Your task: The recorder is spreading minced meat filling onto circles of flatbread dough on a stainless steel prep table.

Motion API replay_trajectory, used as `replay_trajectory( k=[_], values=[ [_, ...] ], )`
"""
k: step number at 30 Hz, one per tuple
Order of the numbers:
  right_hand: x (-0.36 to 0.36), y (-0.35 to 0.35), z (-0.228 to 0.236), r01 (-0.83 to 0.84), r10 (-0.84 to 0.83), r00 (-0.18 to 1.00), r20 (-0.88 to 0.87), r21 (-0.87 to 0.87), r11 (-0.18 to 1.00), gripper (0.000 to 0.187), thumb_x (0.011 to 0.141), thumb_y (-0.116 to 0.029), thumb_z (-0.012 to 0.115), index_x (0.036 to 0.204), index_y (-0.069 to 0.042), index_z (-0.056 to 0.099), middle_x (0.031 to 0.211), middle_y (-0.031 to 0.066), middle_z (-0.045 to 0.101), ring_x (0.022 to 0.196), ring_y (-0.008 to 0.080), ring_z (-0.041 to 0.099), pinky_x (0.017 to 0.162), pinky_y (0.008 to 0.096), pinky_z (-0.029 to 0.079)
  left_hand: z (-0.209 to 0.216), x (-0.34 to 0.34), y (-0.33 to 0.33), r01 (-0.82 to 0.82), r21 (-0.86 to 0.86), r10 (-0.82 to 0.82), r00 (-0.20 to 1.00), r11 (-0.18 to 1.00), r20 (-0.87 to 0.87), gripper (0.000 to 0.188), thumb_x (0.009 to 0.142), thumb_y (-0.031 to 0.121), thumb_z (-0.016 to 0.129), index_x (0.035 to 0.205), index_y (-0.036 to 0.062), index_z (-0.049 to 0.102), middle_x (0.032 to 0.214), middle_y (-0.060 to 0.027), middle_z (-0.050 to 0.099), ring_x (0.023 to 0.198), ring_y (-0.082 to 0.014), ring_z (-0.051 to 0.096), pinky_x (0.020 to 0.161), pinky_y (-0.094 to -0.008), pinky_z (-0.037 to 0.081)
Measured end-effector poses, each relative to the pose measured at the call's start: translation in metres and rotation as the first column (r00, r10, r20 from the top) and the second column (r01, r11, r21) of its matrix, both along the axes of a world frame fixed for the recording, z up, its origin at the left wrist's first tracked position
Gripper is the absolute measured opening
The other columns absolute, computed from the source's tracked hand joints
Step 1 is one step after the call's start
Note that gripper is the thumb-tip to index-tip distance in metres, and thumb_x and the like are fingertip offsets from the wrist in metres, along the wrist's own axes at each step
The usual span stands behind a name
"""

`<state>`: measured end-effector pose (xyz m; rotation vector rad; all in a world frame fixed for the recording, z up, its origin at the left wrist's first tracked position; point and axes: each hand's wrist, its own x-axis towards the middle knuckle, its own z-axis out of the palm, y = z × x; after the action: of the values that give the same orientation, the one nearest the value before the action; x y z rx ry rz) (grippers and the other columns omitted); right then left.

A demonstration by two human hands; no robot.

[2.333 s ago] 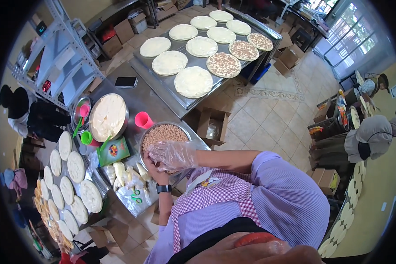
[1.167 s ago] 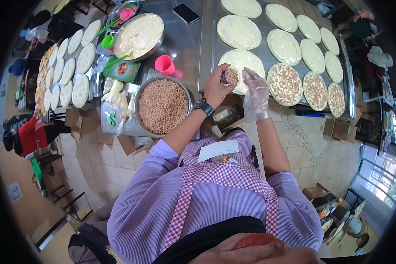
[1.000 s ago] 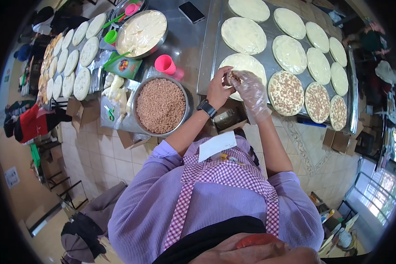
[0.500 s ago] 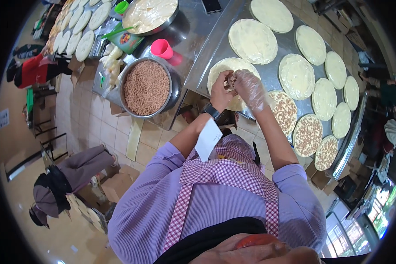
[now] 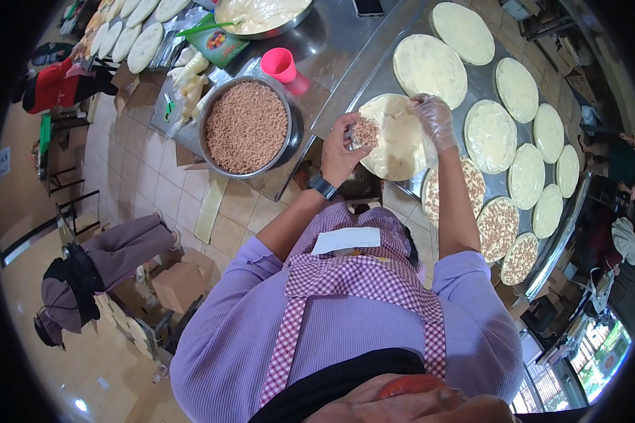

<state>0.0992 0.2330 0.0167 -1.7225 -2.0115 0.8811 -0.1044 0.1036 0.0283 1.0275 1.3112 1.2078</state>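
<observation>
Left grip (image 5: 340,151) clamped around a cupful of brown crumbs (image 5: 365,132), above left edge of cream-coated round (image 5: 400,130). Right grip (image 5: 436,123), gloved, over the round's right edge; can't tell whether fingers are together. Crumb bowl (image 5: 295,134) on desk (image 5: 342,46), left.

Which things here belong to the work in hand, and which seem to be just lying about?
In the work:
- small container of brown bits, in the left hand
- pale round beneath the gloved right hand
- bowl of brown bits
- tray of rounds

Apparently lying about:
- phone
- pink cup
- cardboard box on the floor
</observation>
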Motion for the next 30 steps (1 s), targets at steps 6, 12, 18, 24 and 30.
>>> replay_trajectory(
  k=[6,12,18,24,30],
  values=[
    [-0.026,-0.008,0.005,-0.052,0.052,0.998,-0.032,0.018,0.999,0.020,0.078,-0.022,0.059,0.085,-0.006,0.067,0.079,0.0148,0.064,0.073,0.0269,0.063,0.068,0.0342,0.048,0.009,-0.016,-0.013,-0.036,0.023,0.035,0.999,0.999,0.037,0.059,0.066,-0.001,0.070,0.118,0.0059,0.044,0.119,-0.0057,0.048,0.105,-0.0158,0.053,0.087,-0.0296,0.045],
    [-0.057,-0.025,-0.008,-0.269,0.230,0.957,0.176,0.245,0.932,0.020,0.080,-0.022,0.054,0.077,-0.005,0.065,0.075,0.0161,0.063,0.070,0.0297,0.061,0.064,0.0384,0.048,0.015,-0.025,-0.021,-0.039,0.018,0.035,0.988,0.999,0.153,0.063,0.066,-0.004,0.069,0.122,0.0033,0.040,0.118,-0.0075,0.047,0.108,-0.0161,0.050,0.091,-0.0292,0.042],
    [-0.072,-0.070,-0.003,-0.217,0.182,0.959,0.215,0.149,0.965,0.014,0.078,-0.018,0.056,0.079,-0.008,0.067,0.076,0.0152,0.063,0.069,0.0296,0.061,0.065,0.0374,0.049,0.018,-0.035,-0.030,-0.048,0.001,0.047,0.986,0.999,0.160,0.064,0.066,-0.006,0.069,0.122,0.0027,0.039,0.118,-0.0081,0.047,0.108,-0.0165,0.050,0.092,-0.0298,0.042],
    [-0.060,-0.067,0.007,-0.191,0.173,0.975,0.142,0.123,0.974,0.014,0.077,-0.018,0.058,0.077,-0.008,0.067,0.077,0.0132,0.064,0.071,0.0267,0.062,0.066,0.0360,0.049,0.018,-0.044,-0.035,-0.052,0.019,0.048,0.988,0.998,0.146,0.065,0.067,-0.005,0.069,0.124,0.0024,0.036,0.118,-0.0088,0.046,0.110,-0.0168,0.048,0.093,-0.0295,0.041],
    [-0.060,-0.039,-0.005,-0.196,0.164,0.970,0.180,0.177,0.964,0.020,0.080,-0.024,0.057,0.076,-0.007,0.066,0.077,0.0116,0.064,0.072,0.0264,0.061,0.066,0.0355,0.048,0.017,-0.043,-0.034,-0.043,0.037,0.037,0.988,0.998,0.148,0.066,0.067,-0.005,0.069,0.124,0.0023,0.036,0.119,-0.0092,0.046,0.110,-0.0166,0.048,0.093,-0.0293,0.041]
  ],
)
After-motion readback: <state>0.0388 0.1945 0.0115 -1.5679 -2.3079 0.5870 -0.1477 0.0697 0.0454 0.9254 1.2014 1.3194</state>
